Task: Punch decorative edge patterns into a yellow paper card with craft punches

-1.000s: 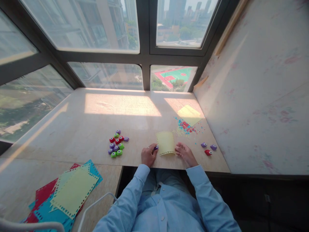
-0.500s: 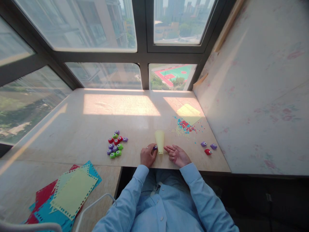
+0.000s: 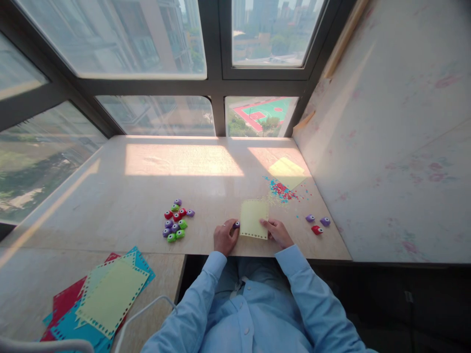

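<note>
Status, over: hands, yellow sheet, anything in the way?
Left hand holds purple punch. Right hand pinches yellow sheet at right edge. Near edge holed. Paper bits beyond it; nothing visibly blocking.

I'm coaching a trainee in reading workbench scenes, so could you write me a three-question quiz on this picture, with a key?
1. Which hand holds a purple craft punch?
2. True or false: the three craft punches at the far right include a green one.
3. Multiple choice: the right hand pinches
a) a white cable
b) a pale yellow sheet
c) a red sheet

Key:
1. The left hand.
2. False: two are purple and one is red.
3. b
</note>
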A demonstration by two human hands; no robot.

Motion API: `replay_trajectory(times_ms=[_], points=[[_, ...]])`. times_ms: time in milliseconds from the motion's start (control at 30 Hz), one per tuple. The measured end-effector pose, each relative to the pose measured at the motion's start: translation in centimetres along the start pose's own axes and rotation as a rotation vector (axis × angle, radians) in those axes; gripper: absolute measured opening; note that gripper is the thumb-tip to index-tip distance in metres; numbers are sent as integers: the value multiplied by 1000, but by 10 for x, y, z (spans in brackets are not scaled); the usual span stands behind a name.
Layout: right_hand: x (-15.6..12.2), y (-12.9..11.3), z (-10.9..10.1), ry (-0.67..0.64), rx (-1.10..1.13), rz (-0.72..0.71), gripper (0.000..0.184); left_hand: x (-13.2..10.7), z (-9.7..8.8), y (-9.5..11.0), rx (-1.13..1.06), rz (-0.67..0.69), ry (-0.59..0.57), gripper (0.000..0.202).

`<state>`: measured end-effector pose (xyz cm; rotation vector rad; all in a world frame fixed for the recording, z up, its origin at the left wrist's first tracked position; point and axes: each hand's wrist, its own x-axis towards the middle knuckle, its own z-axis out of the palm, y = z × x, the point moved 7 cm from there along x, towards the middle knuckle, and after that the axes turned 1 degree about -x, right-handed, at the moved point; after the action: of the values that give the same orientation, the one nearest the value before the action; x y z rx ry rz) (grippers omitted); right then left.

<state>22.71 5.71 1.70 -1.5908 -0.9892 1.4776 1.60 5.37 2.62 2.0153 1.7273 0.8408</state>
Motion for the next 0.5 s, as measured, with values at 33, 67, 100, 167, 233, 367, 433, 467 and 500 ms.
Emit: replay_trajectory(times_ms=[33,67,100,167,233,367,433,467,500], points=[[1,-1,-8,16,-25,-33,42,0,1,-1,-1,1,3,25],[3,-2,-16,32,-54,-64,41,0,1,-2,-2,3,6,25],[4,-2,-23,52,-90,-92,39,-1,2,-3,-4,4,9,26],[6,-1,-37,91,-185,-126,34,-1,2,-4,-12,5,14,27],[7,1,-48,142,-291,-142,29,-1,2,-6,-23,6,15,28],[4,5,-58,215,-433,-183,24,-1,2,-7,-28,3,4,30],[3,5,-57,216,-439,-212,25,-1,2,-7,-26,2,-1,32],[3,6,-55,211,-430,-224,26,-1,2,-7,-24,1,-3,32],[3,6,-54,204,-417,-233,26,-1,2,-7,-21,-1,-4,33]])
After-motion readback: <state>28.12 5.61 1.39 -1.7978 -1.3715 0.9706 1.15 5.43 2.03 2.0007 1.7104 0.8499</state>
